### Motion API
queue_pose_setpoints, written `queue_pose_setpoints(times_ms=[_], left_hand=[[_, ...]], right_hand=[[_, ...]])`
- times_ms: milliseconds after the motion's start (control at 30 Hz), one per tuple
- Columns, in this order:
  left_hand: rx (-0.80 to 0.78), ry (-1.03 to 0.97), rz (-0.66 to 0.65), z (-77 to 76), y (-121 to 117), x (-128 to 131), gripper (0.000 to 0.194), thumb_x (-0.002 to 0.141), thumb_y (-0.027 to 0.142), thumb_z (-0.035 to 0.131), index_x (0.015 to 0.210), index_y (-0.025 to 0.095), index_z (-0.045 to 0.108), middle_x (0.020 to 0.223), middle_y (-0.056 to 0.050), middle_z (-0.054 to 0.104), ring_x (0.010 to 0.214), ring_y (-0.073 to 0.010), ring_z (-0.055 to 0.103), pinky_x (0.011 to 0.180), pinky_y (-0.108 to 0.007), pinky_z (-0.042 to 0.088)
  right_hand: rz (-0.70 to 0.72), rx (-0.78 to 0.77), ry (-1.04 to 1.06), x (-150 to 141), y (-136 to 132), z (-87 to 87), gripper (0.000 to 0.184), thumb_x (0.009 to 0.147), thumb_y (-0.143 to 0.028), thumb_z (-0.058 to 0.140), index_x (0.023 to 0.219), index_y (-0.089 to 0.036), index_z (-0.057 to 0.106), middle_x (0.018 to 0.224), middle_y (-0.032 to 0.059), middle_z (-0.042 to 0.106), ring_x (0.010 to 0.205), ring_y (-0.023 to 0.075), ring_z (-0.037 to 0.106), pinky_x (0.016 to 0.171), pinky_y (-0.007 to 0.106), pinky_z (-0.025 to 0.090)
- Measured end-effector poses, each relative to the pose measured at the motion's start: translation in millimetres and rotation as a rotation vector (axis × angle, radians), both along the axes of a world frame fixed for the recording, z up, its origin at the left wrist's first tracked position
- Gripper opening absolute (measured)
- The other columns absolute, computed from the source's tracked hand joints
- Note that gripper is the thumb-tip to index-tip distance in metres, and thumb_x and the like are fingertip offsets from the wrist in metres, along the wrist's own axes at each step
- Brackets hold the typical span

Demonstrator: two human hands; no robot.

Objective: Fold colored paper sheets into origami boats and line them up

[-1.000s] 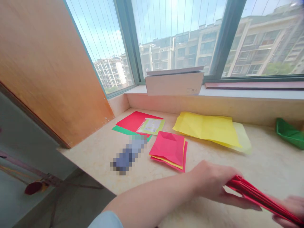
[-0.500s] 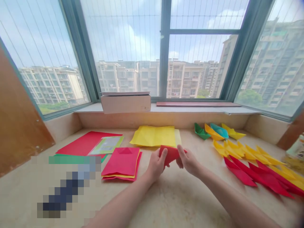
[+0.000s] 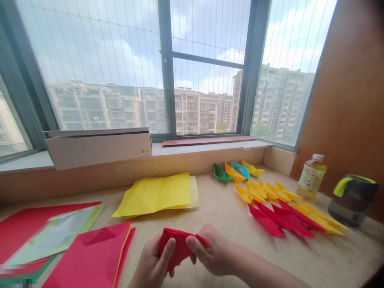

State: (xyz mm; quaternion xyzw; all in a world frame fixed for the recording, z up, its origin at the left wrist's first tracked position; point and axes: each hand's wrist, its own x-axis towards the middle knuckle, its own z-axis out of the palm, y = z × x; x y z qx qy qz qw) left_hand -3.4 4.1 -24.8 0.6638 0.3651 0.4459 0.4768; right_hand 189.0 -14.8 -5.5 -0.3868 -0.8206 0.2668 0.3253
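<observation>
A folded piece of red paper (image 3: 177, 247) is held up between both hands, over the front of the stone counter. My left hand (image 3: 153, 258) grips its left side, thumb lying on the near face and fingers behind. On the other side, my right hand (image 3: 211, 250) pinches the right edge, where a narrow red flap sticks out under the thumb. The fingers behind the paper are mostly hidden. Beside my left hand lies a stack of folded red and yellow paper (image 3: 93, 256). Behind the hands rest creased yellow sheets (image 3: 156, 194).
Folded paper boats stand at the right: a green boat (image 3: 222, 173), yellow boats (image 3: 259, 190) and red boats (image 3: 288, 218). A drink bottle (image 3: 312, 178) and a dark jug (image 3: 352, 200) are farther right. A white box (image 3: 100, 148) sits on the sill; red sheets (image 3: 18, 224) lie left.
The view has swung right and closer, bringing the bottle and jug into sight. Both hands still hold the red paper; its flap now juts out by the right thumb.
</observation>
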Motion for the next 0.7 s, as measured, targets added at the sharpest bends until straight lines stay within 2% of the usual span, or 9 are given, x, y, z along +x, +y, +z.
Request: queue_pose_setpoints(times_ms=[133,233,333,500,600,700], left_hand=[[-0.03,-0.074,0.003,-1.3,-2,4,0.048,0.081,0.064,0.06,0.087,0.017,0.057,0.061,-0.004,0.068,0.045,-0.0159,0.061,0.041,-0.022,0.047],[-0.039,-0.056,-0.048,-0.6,-5,3,0.044,0.082,0.061,0.061,0.081,0.017,0.055,0.057,-0.001,0.064,0.042,-0.0135,0.06,0.04,-0.019,0.044],[-0.037,-0.043,-0.098,-2.8,-3,1,0.042,0.084,0.059,0.06,0.079,0.018,0.054,0.058,0.0,0.064,0.042,-0.0128,0.06,0.04,-0.018,0.043],[-0.027,-0.036,-0.156,-6.2,1,-1,0.045,0.088,0.061,0.053,0.082,0.017,0.054,0.062,-0.005,0.069,0.042,-0.0123,0.06,0.039,-0.017,0.043],[-0.046,-0.015,-0.174,-3.1,0,0,0.048,0.087,0.063,0.053,0.081,0.015,0.057,0.062,-0.006,0.068,0.042,-0.0124,0.06,0.039,-0.017,0.043],[-0.099,-0.007,-0.187,0.8,-2,3,0.051,0.085,0.063,0.055,0.075,0.014,0.059,0.057,-0.004,0.065,0.041,-0.0112,0.058,0.038,-0.016,0.041]], right_hand=[[0.045,0.038,-0.066,4,1,0.0,0.062,0.102,-0.045,0.022,0.067,-0.015,0.063,0.055,-0.0009,0.053,0.051,0.0082,0.048,0.058,0.018,0.041],[0.131,0.002,-0.074,7,-2,2.5,0.054,0.1,-0.047,0.032,0.079,-0.015,0.07,0.059,-0.0013,0.057,0.053,0.0085,0.051,0.06,0.017,0.043],[0.252,-0.071,-0.009,3,-5,1.6,0.046,0.099,-0.047,0.037,0.094,-0.017,0.072,0.076,-0.0006,0.066,0.065,0.0093,0.058,0.071,0.016,0.046],[0.062,-0.076,0.011,-7,-6,-10.3,0.051,0.102,-0.042,0.031,0.087,-0.017,0.073,0.063,-0.0024,0.058,0.051,0.0071,0.046,0.057,0.015,0.042],[0.079,-0.065,-0.011,-5,-4,-17.5,0.05,0.101,-0.043,0.032,0.083,-0.018,0.072,0.063,-0.0026,0.059,0.052,0.007,0.046,0.058,0.016,0.042],[0.058,-0.131,-0.02,1,-3,-23.8,0.039,0.097,-0.043,0.043,0.085,-0.019,0.071,0.065,-0.0031,0.062,0.053,0.0074,0.048,0.057,0.016,0.042]])
